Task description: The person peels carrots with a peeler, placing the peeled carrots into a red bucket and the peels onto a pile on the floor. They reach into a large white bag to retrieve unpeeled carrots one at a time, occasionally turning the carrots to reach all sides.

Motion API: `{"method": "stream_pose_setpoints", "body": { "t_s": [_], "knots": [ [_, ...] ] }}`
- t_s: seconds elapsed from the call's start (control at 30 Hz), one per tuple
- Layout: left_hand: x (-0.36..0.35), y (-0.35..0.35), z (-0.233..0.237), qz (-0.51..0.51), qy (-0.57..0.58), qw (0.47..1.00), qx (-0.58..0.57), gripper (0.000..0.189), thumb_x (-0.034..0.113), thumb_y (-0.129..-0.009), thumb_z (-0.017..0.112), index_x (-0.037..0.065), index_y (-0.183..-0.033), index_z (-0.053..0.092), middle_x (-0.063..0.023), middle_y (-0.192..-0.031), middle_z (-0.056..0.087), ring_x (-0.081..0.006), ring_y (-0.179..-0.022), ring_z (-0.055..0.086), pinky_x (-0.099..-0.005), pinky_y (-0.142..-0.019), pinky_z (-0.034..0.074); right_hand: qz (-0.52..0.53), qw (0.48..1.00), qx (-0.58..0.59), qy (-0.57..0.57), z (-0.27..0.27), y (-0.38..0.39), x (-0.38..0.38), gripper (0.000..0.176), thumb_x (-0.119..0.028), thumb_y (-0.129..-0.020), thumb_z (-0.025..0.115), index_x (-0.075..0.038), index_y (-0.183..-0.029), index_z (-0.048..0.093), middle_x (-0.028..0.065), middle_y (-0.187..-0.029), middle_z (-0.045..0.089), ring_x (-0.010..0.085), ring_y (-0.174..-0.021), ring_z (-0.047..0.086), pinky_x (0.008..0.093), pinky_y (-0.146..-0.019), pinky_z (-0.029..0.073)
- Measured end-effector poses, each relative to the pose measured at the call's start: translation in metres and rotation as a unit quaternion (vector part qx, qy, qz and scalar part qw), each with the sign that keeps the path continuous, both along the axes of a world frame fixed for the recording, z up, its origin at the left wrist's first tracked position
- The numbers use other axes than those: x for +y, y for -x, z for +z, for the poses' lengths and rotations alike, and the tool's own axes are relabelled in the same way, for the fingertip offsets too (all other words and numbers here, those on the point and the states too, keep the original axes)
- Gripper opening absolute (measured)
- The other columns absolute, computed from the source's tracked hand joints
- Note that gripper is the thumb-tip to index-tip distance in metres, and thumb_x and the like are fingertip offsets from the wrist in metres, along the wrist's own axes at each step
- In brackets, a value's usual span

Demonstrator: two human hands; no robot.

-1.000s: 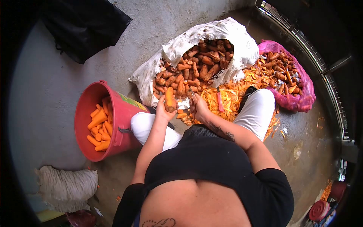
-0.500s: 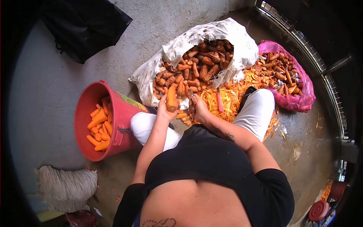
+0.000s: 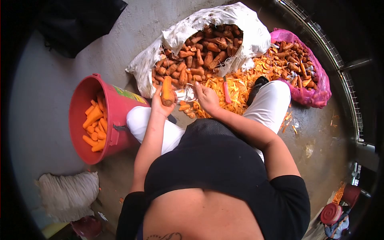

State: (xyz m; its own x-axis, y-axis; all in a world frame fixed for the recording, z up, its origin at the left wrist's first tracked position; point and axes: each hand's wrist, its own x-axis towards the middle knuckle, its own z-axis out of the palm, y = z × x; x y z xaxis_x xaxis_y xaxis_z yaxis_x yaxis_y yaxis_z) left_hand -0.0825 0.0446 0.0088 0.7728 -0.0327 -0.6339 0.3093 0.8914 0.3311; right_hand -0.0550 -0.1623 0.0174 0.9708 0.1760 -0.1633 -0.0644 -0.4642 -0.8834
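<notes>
My left hand (image 3: 163, 105) is closed around a thick, partly peeled carrot (image 3: 167, 91), held upright with its orange side showing. Just to the right of it, my right hand (image 3: 208, 99) is curled shut on what looks like a thin metal peeler (image 3: 193, 97), mostly hidden by the fingers. The peeler is apart from the carrot. Beyond both hands, a torn white sack (image 3: 256, 34) lies open with many unpeeled carrots (image 3: 208, 50) spilling out. A pink-handled tool (image 3: 227, 92) stands in the heap of peelings (image 3: 239, 90) near my right hand.
A red bucket (image 3: 116, 108) with peeled carrots (image 3: 94, 124) is tilted at my left knee. At the right, a pink bag (image 3: 312, 100) holds carrot scraps. Black cloth (image 3: 78, 26) is at upper left, a bundled pale sack (image 3: 70, 196) at lower left. The floor (image 3: 316, 132) looks wet.
The view has shifted, so everything sits higher and further left. My right hand has turned and its knuckles now show; the left still holds the carrot.
</notes>
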Motion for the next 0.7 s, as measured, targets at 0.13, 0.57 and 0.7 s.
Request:
{"method": "stream_pose_setpoints", "body": {
  "t_s": [0.13, 0.57, 0.7],
  "knots": [
    [0.006, -0.002, 0.001, 0.009, 0.008, 1.000, 0.009, 0.042, 0.038, -0.091, 0.048, 0.001, -0.113, 0.052, -0.0093, -0.093, 0.060, -0.0201, -0.074, 0.060, -0.0335, -0.065, 0.052, 0.021, 0.999, -0.025, -0.010, 0.015, 0.004, -0.001, 0.055, -0.049, -0.095, 0.035, -0.007, -0.073, 0.063, 0.0169, -0.068, 0.062, 0.0365, -0.071, 0.061, 0.0452, -0.063, 0.045],
    [0.017, -0.005, 0.019, 0.038, -0.011, 0.999, -0.013, 0.042, 0.039, -0.091, 0.049, 0.002, -0.111, 0.053, -0.0103, -0.091, 0.058, -0.0205, -0.077, 0.058, -0.0329, -0.068, 0.049, 0.203, 0.846, -0.428, 0.245, 0.046, 0.019, -0.006, 0.026, -0.029, -0.087, 0.052, -0.006, -0.098, 0.059, 0.0083, -0.075, 0.056, 0.0252, -0.078, 0.052, 0.0380, -0.070, 0.038],
    [0.033, -0.006, 0.039, 0.062, -0.012, 0.997, -0.049, 0.042, 0.034, -0.092, 0.049, 0.000, -0.116, 0.051, -0.0114, -0.096, 0.058, -0.0211, -0.081, 0.058, -0.0323, -0.070, 0.049, 0.220, 0.843, -0.427, 0.240, 0.055, 0.035, -0.011, 0.027, -0.022, -0.086, 0.056, -0.006, -0.108, 0.054, 0.0072, -0.081, 0.052, 0.0238, -0.080, 0.050, 0.0367, -0.071, 0.037]
  ]
}}
